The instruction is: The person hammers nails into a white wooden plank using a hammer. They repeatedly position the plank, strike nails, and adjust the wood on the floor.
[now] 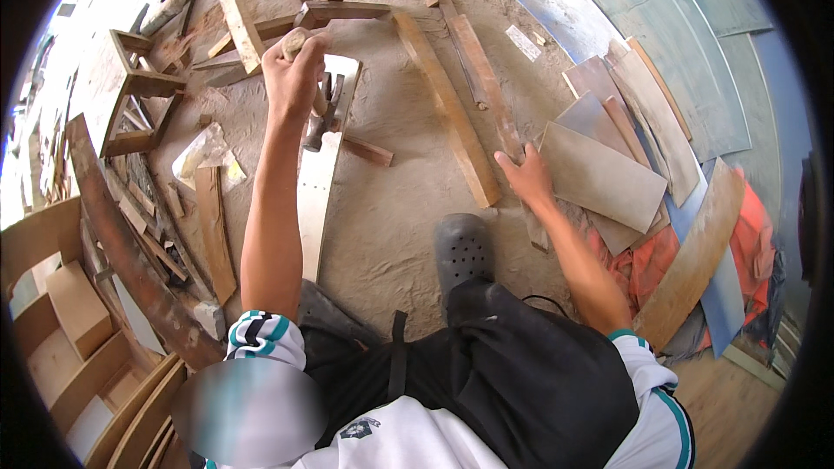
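We see the work at an early stage. Our left hand [295, 69] is closed around the wooden handle of a hammer [320, 113], whose dark metal head hangs down just below the fist, over the far end of a pale plank [317, 182] lying on the dusty floor [391, 208]. The plank runs from near our knees out toward the hammer, and a row of small dark dots shows along its middle; we cannot tell whether they are holes or nail heads. A short brown block [367, 151] lies just beside the plank on its right.

Our right hand [526, 175] is open, fingers spread flat, resting on the floor at the near edge of a stack of thin grey-brown boards [604, 175] and touching a long brown strip of wood [447, 108] that slants away from us. It grasps nothing.

Our judgement is that the hammering on the pale plank is under way but not finished: the hammer is in hand and poised over the plank, and no second piece is joined to it as far as we can see. A dark shoe [463, 247] stands between the plank and the boards. Scrap wood and a small wooden frame [139, 91] lie well apart on the left.
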Demonstrator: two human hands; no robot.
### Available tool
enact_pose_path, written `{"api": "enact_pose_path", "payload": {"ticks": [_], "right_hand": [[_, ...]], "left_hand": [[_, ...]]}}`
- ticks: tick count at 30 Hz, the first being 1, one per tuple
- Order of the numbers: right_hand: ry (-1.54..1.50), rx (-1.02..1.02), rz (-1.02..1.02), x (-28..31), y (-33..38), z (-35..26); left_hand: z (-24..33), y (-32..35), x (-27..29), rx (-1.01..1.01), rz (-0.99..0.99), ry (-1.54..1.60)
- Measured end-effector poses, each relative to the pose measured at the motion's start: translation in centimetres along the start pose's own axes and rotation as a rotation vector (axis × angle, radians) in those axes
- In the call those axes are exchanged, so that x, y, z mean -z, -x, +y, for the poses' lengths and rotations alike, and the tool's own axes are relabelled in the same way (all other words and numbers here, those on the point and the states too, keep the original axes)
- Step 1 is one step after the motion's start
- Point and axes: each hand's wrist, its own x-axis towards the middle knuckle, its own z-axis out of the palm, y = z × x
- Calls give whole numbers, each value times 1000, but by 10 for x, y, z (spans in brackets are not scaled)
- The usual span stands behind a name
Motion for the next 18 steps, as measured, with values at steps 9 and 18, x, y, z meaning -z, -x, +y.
{"api": "enact_pose_path", "payload": {"ticks": [9,18], "right_hand": [[-523,-41,-164,20,14,-58],[-375,48,-165,22,22,-89]], "left_hand": [[-1,-3,4,-12,-40,-121],[-3,13,12,-77,78,-73]]}}
